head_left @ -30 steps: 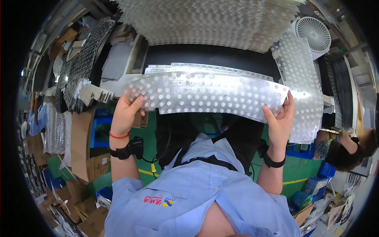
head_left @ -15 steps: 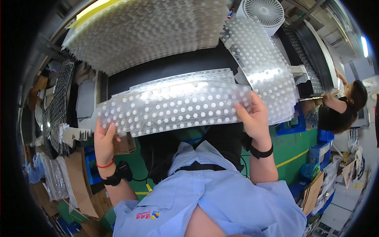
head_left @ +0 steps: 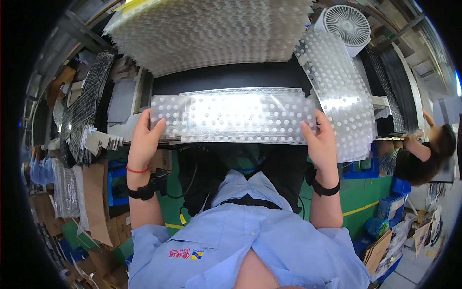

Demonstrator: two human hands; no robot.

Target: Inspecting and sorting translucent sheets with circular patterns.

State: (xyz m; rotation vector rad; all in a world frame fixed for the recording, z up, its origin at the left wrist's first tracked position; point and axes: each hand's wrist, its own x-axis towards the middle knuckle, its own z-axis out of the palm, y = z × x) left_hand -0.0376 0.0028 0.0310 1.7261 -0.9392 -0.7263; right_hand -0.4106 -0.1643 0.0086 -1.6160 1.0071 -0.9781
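Observation:
A long translucent sheet with rows of round white dots (head_left: 166, 108) spans the space between my hands, strong glare across its middle. My left hand (head_left: 144, 139) pinches its left end, thumb on top. On the opposite end my right hand (head_left: 321, 144) has the same grip. The sheet lies flat over a clear plastic panel (head_left: 250, 90), whose far edge shows beyond it; whether the two touch all along, I cannot tell. Both rest at the near edge of a black work surface (head_left: 216, 78).
Behind stands a tall stack of translucent sheets (head_left: 207, 38). More dotted sheets (head_left: 344, 94) lie at the right, with a white fan (head_left: 346, 26) beyond. Metal brackets (head_left: 103, 139) sit at the left. Another person (head_left: 414, 154) is at the far right.
Both hands have brought the dotted sheet down level over the clear panel; before, it was bowed, tilted and nearer to me. My view has shifted slightly.

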